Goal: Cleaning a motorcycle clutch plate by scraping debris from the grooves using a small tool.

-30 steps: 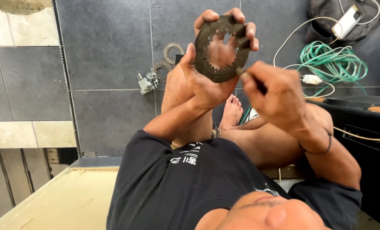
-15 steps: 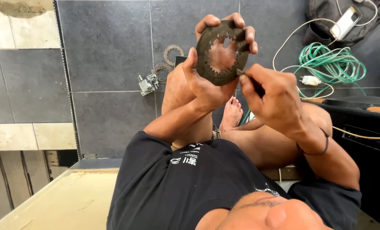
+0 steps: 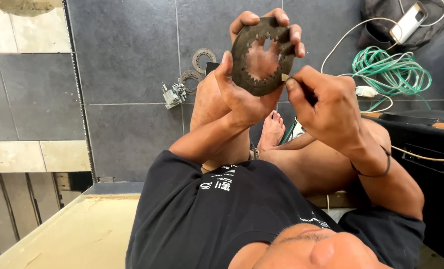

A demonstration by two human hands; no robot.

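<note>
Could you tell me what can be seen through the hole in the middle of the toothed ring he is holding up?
Through the toothed ring, the left hand's palm and fingers show, gripping its rim. The floor behind is covered. The right hand touches the rim with a small tool, mostly hidden.

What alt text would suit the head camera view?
A seated person's left hand holds up a dark toothed ring-shaped disc, while the right hand presses a small tool against its rim. Two similar discs lie on grey floor tiles.
</note>
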